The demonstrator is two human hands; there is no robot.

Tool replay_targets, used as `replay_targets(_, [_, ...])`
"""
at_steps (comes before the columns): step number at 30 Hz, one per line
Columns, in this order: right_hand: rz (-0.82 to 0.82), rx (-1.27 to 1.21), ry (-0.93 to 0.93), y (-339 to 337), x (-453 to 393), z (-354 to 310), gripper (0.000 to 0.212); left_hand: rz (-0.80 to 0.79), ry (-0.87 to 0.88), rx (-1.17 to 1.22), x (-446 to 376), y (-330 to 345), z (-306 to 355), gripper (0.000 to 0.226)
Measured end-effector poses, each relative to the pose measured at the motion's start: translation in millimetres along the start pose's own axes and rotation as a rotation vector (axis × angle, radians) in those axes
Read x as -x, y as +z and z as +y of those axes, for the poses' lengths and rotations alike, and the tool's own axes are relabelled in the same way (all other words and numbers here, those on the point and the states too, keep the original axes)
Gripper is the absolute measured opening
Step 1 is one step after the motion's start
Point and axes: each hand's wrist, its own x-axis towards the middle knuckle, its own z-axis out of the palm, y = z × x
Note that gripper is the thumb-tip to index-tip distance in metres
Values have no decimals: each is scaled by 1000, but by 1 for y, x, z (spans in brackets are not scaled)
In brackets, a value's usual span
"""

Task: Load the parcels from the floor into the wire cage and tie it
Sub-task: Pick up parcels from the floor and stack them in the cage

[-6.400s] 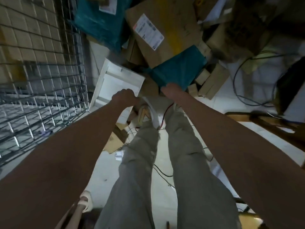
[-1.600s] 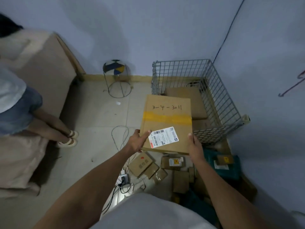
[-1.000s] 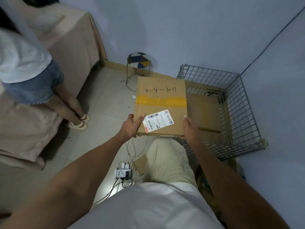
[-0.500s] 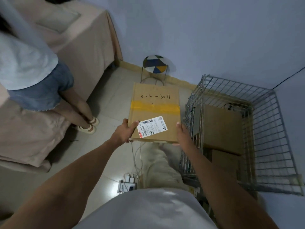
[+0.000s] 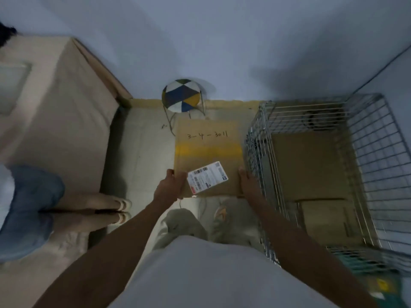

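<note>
Now both hands, left (image 5: 170, 189) and right (image 5: 248, 182), grip the parcel (image 5: 208, 152); wire cage (image 5: 264, 165) just beside.

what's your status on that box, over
Left hand and right hand grip box. Box held left of cage, outside it. Two boxes already inside.
</note>
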Motion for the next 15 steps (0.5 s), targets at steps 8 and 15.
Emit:
replay_targets(8, [222, -355, 229, -36, -33, -6, 64, -140, 325, -260, -86, -13, 133, 53])
replay_targets(15, [537, -581, 400, -35, -1, -26, 46, -488, 629, -473, -153, 20, 235, 59])
